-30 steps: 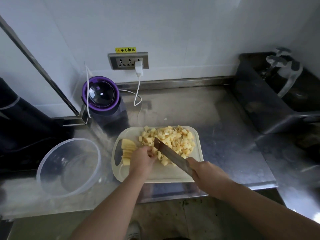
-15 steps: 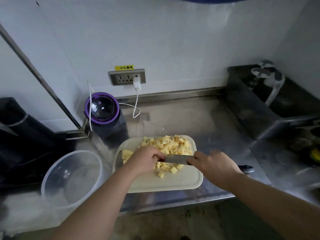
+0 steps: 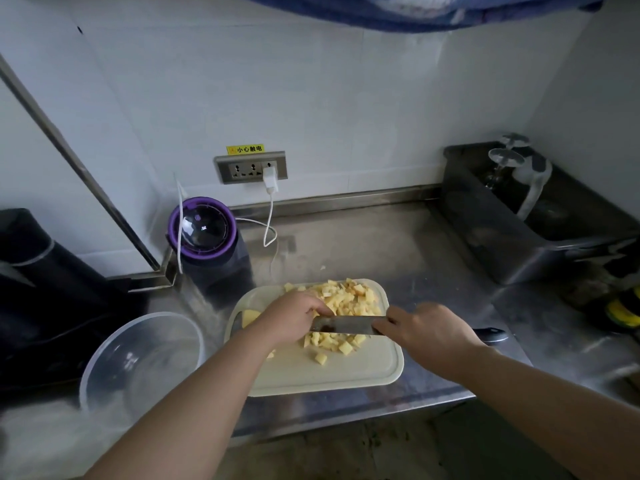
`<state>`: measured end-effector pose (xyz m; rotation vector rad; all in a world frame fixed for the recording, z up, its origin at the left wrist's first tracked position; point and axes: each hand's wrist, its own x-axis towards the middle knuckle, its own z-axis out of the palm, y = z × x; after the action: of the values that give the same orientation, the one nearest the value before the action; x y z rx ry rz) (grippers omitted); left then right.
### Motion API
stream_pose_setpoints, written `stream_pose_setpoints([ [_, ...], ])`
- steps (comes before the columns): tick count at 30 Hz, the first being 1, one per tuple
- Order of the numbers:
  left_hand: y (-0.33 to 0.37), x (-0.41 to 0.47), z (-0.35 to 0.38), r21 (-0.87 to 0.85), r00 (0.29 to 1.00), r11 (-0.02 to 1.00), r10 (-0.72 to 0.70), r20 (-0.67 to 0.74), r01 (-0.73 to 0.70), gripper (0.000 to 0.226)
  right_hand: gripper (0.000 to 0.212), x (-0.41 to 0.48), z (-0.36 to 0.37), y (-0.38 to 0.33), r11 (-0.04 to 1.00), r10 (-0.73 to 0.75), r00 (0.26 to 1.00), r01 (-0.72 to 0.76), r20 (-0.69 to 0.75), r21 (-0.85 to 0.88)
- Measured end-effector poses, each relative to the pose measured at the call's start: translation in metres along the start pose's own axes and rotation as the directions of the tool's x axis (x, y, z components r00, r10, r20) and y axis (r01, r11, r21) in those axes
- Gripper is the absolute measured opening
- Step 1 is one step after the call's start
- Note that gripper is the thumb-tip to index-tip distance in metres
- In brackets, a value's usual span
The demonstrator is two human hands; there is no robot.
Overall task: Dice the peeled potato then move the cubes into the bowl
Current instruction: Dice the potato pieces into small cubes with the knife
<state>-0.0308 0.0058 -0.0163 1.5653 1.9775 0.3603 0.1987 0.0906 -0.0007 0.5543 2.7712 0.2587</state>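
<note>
On the steel counter lies a white cutting board (image 3: pixel 349 374). Yellow potato cubes (image 3: pixel 351 296) are heaped at its far side, and more cubes lie just below the knife. A few uncut potato slices (image 3: pixel 250 317) sit at the board's left end. My right hand (image 3: pixel 427 332) grips the knife, whose blade (image 3: pixel 348 324) lies crosswise over the cubes. My left hand (image 3: pixel 294 318) has its fingers curled down at the blade's left end; what they hold is hidden. The clear plastic bowl (image 3: pixel 104 368) stands left of the board with nothing in it.
A purple-lidded blender (image 3: pixel 204 233) stands behind the board, with a white charger cable (image 3: pixel 270 220) running to the wall socket. A steel sink (image 3: pixel 512 237) with a tap is at the right. Dark bags fill the left. The counter's front edge runs just below the board.
The knife has swung from a slanted cutting pose to lie crosswise over the cubes. My left hand has left the potato slices and come to the blade's left end.
</note>
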Motion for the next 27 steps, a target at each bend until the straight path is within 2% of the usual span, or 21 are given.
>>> stream_pose_setpoints([
  [3,0.003,0.006,0.006,0.182,0.998,0.983,0.010,0.059,-0.020,0.044,0.056,0.007,-0.008,-0.004,0.999,0.008,1.000,-0.007,0.021,-0.034],
  [5,0.002,0.011,0.007,0.212,0.999,0.977,-0.022,0.028,0.016,0.044,0.057,0.009,-0.014,-0.005,0.998,0.018,0.999,-0.016,0.032,-0.062],
  [7,-0.002,0.014,0.003,0.122,0.998,0.992,-0.034,-0.048,0.040,0.045,0.057,0.007,-0.019,-0.004,0.997,0.027,0.999,-0.025,0.035,-0.068],
  [10,-0.013,0.009,-0.013,-0.100,0.974,0.992,-0.098,-0.204,0.079,0.043,0.061,0.003,-0.014,0.002,0.997,0.080,0.997,-0.080,0.002,-0.015],
  [12,-0.031,0.000,-0.024,-0.216,0.943,0.970,-0.170,-0.287,0.109,0.038,0.060,0.003,-0.009,0.003,0.985,0.145,0.989,-0.141,-0.035,0.103],
  [14,-0.050,-0.015,-0.028,-0.252,0.913,0.957,-0.225,-0.341,0.142,0.035,0.050,0.006,-0.007,-0.002,0.932,0.243,0.968,-0.217,-0.056,0.290],
  [16,-0.063,-0.032,-0.024,-0.204,0.897,0.960,-0.256,-0.361,0.192,0.034,0.042,0.013,-0.009,-0.010,0.856,0.331,0.941,-0.266,-0.073,0.443],
  [19,-0.073,-0.051,-0.005,-0.103,0.910,0.968,-0.250,-0.330,0.229,0.037,0.043,0.025,-0.014,-0.026,0.778,0.375,0.926,-0.285,-0.050,0.561],
  [27,-0.087,-0.064,0.030,0.233,0.937,0.918,-0.270,-0.224,0.320,0.047,0.042,0.046,-0.016,-0.056,0.714,0.364,0.931,-0.272,-0.011,0.646],
])
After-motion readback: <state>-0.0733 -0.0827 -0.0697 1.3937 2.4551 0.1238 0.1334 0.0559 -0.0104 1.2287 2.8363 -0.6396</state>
